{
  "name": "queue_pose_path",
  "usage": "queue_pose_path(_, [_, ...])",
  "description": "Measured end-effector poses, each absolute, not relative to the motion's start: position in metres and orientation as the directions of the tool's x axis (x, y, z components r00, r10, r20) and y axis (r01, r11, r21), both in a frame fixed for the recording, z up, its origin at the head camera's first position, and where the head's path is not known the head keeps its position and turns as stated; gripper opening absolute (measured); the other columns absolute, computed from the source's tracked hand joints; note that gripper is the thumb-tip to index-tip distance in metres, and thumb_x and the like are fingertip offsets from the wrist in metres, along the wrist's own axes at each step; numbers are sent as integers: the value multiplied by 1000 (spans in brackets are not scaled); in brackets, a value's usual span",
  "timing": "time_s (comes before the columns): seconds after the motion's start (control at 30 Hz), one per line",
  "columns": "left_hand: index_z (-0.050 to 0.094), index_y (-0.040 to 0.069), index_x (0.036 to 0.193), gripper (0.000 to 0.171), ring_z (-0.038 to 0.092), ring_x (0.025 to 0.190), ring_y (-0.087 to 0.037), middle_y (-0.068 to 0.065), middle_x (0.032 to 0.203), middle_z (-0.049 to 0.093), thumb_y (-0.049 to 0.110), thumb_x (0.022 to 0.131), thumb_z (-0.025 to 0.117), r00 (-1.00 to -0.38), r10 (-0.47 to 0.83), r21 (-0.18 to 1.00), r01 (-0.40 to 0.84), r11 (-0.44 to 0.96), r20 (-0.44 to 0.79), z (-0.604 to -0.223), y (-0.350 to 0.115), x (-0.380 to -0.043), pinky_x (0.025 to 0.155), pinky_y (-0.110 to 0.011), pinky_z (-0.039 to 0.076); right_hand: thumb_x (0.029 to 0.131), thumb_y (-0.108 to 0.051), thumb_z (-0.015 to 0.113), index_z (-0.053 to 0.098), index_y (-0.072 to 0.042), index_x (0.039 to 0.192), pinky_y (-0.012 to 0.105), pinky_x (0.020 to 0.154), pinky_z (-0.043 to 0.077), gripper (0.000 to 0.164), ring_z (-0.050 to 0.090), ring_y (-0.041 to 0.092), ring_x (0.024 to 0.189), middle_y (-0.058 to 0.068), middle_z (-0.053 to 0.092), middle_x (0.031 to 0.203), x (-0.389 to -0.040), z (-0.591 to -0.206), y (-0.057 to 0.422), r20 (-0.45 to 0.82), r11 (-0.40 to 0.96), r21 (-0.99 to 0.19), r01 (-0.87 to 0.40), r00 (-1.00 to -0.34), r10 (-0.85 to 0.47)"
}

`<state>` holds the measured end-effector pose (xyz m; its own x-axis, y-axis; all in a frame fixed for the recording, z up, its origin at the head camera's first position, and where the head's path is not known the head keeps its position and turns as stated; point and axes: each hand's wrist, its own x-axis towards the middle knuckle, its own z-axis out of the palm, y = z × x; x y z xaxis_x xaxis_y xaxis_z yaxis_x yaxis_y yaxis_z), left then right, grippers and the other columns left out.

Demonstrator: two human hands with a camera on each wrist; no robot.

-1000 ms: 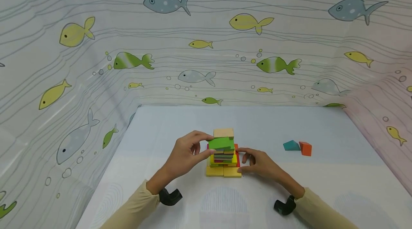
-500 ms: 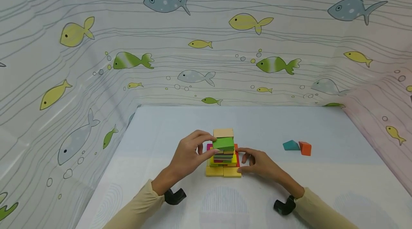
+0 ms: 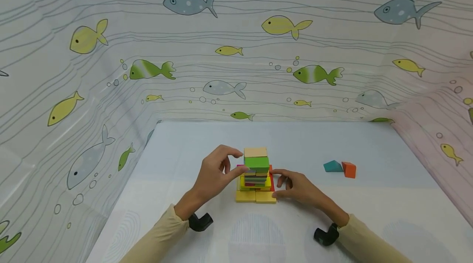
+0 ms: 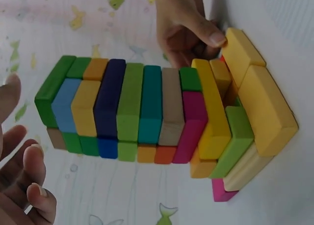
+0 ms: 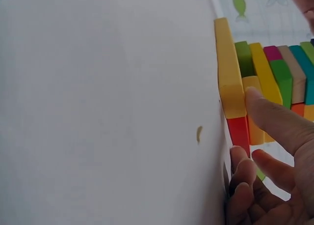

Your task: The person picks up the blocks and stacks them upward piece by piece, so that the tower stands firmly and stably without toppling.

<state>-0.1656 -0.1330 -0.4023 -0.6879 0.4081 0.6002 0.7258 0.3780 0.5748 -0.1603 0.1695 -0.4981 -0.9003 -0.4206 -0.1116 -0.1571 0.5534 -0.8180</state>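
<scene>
A tower of coloured wooden blocks (image 4: 152, 104) stands mid-table, layered in thin courses on a wider base. A green block (image 3: 257, 162) lies flat across the top front, with a pale wood block (image 3: 255, 152) behind it. Beside the upper left of the tower is my left hand (image 3: 212, 174), thumb and fingers apart with nothing between them. In the left wrist view its fingers (image 4: 37, 163) are clear of the tower. My right hand (image 3: 301, 189) rests against the base's right side. Its thumb (image 5: 274, 117) touches a yellow block (image 5: 230, 72), near a red block (image 5: 239, 131).
To the right on the white tabletop (image 3: 295, 140) lie a teal block (image 3: 333, 166) and an orange block (image 3: 349, 170), side by side. A fish-print sheet (image 3: 236, 66) rises behind and at both sides. Black straps sit on both wrists.
The green block, earlier tilted and off to the left, now lies squared on the tower top. My left hand shifted it right, then let go and drew slightly left. The right hand stayed put.
</scene>
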Motion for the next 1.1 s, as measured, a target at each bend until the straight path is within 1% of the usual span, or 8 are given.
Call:
queue_pose_path(0.1, [65,14,121,49,49,64,-9,-5,109,66,22,80,91,-738,402,631,673,386,542,-414,-144,-172,59,-24,41,82,-37,89,60,-19,143,25,64,45,70,55,18,76,-3,63,96,-161,-494,172,-119,554,-820,-143,-905,-410])
queue_pose_path(0.27, [63,15,131,61,51,66,-10,-5,116,64,31,79,91,-833,448,722,525,451,326,-439,-160,-182,59,-25,43,83,-34,88,58,-17,145,25,63,46,70,56,21,78,0,64,98,-159,-489,180,-136,542,-833,-110,-909,-394])
queue_pose_path(0.4, [59,13,139,73,54,67,-11,-11,122,61,38,79,91,-845,515,747,435,502,145,-461,-167,-186,64,-28,46,83,-35,88,58,-15,145,26,61,47,71,57,22,77,2,64,99,-160,-486,187,-132,530,-842,-104,-911,-390])
queue_pose_path(0.5, [56,13,143,81,56,70,-12,-10,123,60,43,77,92,-832,551,746,402,530,57,-474,-168,-188,68,-28,49,84,-35,87,58,-14,144,27,60,49,70,58,23,77,2,64,99,-161,-484,194,-121,525,-845,-108,-916,-382])
queue_pose_path(0.57, [56,14,143,82,57,73,-13,-7,121,60,43,76,92,-826,563,740,396,544,29,-480,-167,-188,70,-27,49,84,-35,87,58,-15,144,27,60,49,70,58,24,76,2,64,99,-161,-484,200,-118,526,-844,-106,-920,-373])
queue_pose_path(0.8, [55,10,143,81,55,83,-15,-2,115,59,38,77,92,-816,578,752,382,537,3,-491,-163,-186,74,-29,48,87,-35,84,58,-14,144,28,60,49,67,60,23,75,4,65,101,-160,-481,228,-105,524,-848,-86,-940,-325])
queue_pose_path(0.97, [54,13,145,80,55,85,-13,4,113,58,40,79,91,-829,559,765,340,546,-30,-495,-163,-185,75,-29,48,88,-41,83,59,-18,144,27,62,48,65,61,21,75,1,66,104,-159,-479,257,-62,541,-836,-91,-964,-259])
queue_pose_path(1.1, [55,13,144,77,55,85,-14,3,114,59,39,80,90,-830,557,784,321,531,-38,-497,-166,-185,75,-30,47,91,-38,80,59,-15,143,27,61,46,61,60,18,74,1,66,104,-157,-476,282,10,566,-812,-140,-974,-225])
